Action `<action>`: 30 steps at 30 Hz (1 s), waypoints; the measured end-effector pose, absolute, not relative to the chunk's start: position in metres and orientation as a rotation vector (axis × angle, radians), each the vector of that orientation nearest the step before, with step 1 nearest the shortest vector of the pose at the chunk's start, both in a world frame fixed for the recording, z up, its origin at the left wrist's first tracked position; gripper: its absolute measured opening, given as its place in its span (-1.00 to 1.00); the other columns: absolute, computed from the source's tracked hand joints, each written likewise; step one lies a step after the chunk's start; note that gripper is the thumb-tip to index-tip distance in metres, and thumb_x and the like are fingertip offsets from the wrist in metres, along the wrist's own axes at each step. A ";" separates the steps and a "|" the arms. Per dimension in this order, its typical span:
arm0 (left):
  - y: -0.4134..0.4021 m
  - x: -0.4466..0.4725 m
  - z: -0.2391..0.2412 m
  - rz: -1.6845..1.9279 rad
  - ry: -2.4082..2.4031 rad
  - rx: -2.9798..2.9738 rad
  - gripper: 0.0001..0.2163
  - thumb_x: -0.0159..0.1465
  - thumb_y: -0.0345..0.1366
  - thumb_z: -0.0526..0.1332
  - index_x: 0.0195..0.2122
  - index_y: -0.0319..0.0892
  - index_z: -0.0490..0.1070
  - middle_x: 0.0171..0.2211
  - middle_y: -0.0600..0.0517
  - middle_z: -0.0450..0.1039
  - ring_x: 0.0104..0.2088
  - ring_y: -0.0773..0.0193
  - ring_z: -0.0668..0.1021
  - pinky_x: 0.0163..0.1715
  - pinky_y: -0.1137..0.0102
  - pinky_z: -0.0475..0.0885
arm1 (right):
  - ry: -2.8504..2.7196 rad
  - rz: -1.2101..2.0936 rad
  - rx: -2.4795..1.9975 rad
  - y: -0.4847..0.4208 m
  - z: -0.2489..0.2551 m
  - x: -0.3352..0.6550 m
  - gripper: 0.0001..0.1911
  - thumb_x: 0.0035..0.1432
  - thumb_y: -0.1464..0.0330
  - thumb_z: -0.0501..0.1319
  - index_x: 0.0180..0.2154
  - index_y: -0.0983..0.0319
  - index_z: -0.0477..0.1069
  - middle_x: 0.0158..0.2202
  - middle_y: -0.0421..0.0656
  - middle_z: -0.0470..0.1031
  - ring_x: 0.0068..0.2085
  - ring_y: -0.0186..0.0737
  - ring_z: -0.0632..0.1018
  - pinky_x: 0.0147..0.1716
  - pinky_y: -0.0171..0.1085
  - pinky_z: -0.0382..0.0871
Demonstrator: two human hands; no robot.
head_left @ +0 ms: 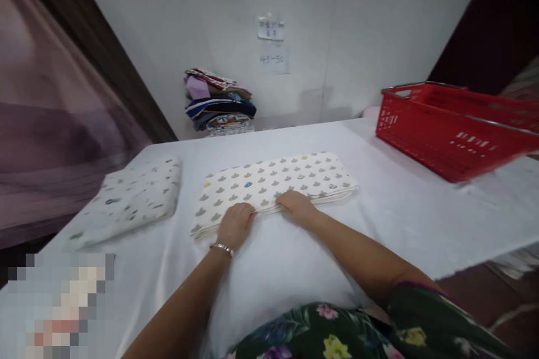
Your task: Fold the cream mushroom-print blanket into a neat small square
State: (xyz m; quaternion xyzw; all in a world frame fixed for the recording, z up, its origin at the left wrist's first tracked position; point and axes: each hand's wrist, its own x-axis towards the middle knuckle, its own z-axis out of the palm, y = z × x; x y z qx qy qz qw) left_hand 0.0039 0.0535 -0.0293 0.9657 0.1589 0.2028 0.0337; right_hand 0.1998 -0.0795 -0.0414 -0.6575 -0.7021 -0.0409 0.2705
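Observation:
A folded white cloth (269,182) with grey duck-like prints and a few coloured ones lies across the middle of the table. My left hand (236,224), with a bracelet at the wrist, is closed on the cloth's near edge, left of centre. Just to its right, my right hand (298,207) also grips that edge. The fingertips of both hands are partly hidden by the hands themselves. Left of this cloth lies another folded white cloth (138,199) with small scattered dark prints, apart from my hands.
A red plastic basket (446,129) with metal handles stands on the right of the white-covered table (404,219). Against the wall is a stack of folded fabrics (221,104). Paper signs (272,45) hang above. A pinkish curtain (54,106) drapes at left. The lower left corner is blurred out.

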 end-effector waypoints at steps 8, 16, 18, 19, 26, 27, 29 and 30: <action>0.033 0.043 -0.020 0.627 0.291 3.037 -0.77 0.24 -0.33 0.06 -0.11 -0.09 0.39 -0.14 -0.07 0.44 -0.14 0.09 0.44 -0.18 0.19 0.33 | -1.918 -0.135 -1.808 -0.081 -0.037 0.196 -0.73 0.09 0.55 0.09 -0.17 0.22 0.40 -0.15 -0.13 0.46 -0.11 -0.23 0.40 -0.12 -0.26 0.25; 0.042 0.050 -0.036 0.672 0.305 2.953 -0.74 0.29 -0.28 -0.01 -0.18 -0.09 0.46 -0.21 -0.05 0.46 -0.18 0.12 0.44 -0.18 0.21 0.35 | -1.544 -0.354 -1.999 -0.172 -0.024 0.285 -0.73 0.08 0.52 0.06 -0.25 0.21 0.47 -0.14 -0.07 0.48 -0.08 -0.17 0.44 -0.04 -0.14 0.28; 0.043 0.050 -0.037 0.677 0.311 2.934 -0.74 0.29 -0.27 -0.01 -0.19 -0.09 0.47 -0.22 -0.05 0.46 -0.19 0.12 0.44 -0.18 0.20 0.35 | -1.294 -0.408 -2.137 -0.204 -0.025 0.311 -0.71 0.07 0.52 0.04 -0.24 0.21 0.48 -0.14 -0.06 0.47 -0.09 -0.15 0.44 -0.06 -0.12 0.31; 0.043 0.050 -0.037 0.677 0.314 2.925 -0.74 0.29 -0.27 -0.01 -0.20 -0.08 0.48 -0.22 -0.05 0.46 -0.19 0.12 0.44 -0.19 0.20 0.35 | -1.204 -0.419 -2.186 -0.217 -0.026 0.321 -0.70 0.06 0.52 0.04 -0.22 0.21 0.47 -0.14 -0.07 0.47 -0.08 -0.14 0.43 -0.06 -0.11 0.31; 0.042 0.050 -0.035 0.654 0.304 2.901 -0.70 0.30 -0.24 -0.04 -0.20 -0.13 0.48 -0.22 -0.05 0.46 -0.21 0.15 0.43 -0.18 0.21 0.36 | -1.114 -0.220 -2.370 -0.240 -0.036 0.334 -0.63 0.13 0.39 0.06 0.00 0.14 0.36 -0.01 -0.13 0.40 -0.01 -0.15 0.40 -0.06 -0.21 0.28; 0.042 0.049 -0.035 0.662 0.298 2.899 -0.70 0.31 -0.24 -0.04 -0.20 -0.14 0.48 -0.22 -0.05 0.46 -0.21 0.15 0.43 -0.18 0.21 0.36 | -1.100 -0.202 -2.385 -0.238 -0.035 0.333 -0.63 0.14 0.38 0.05 0.00 0.14 0.36 -0.03 -0.13 0.41 -0.04 -0.16 0.41 -0.08 -0.23 0.28; 0.043 0.049 -0.036 0.684 0.290 2.894 -0.70 0.30 -0.24 -0.04 -0.20 -0.14 0.49 -0.22 -0.05 0.46 -0.20 0.15 0.43 -0.17 0.21 0.36 | -1.055 -0.159 -2.423 -0.234 -0.033 0.333 -0.65 0.14 0.38 0.05 -0.03 0.13 0.37 -0.12 -0.14 0.46 -0.13 -0.18 0.45 -0.17 -0.26 0.30; 0.043 0.048 -0.036 0.691 0.287 2.891 -0.70 0.30 -0.25 -0.04 -0.20 -0.14 0.49 -0.22 -0.05 0.46 -0.20 0.15 0.43 -0.17 0.21 0.36 | -1.023 -0.139 -2.437 -0.232 -0.031 0.334 -0.67 0.13 0.38 0.06 -0.05 0.13 0.38 -0.17 -0.15 0.48 -0.19 -0.20 0.47 -0.22 -0.27 0.30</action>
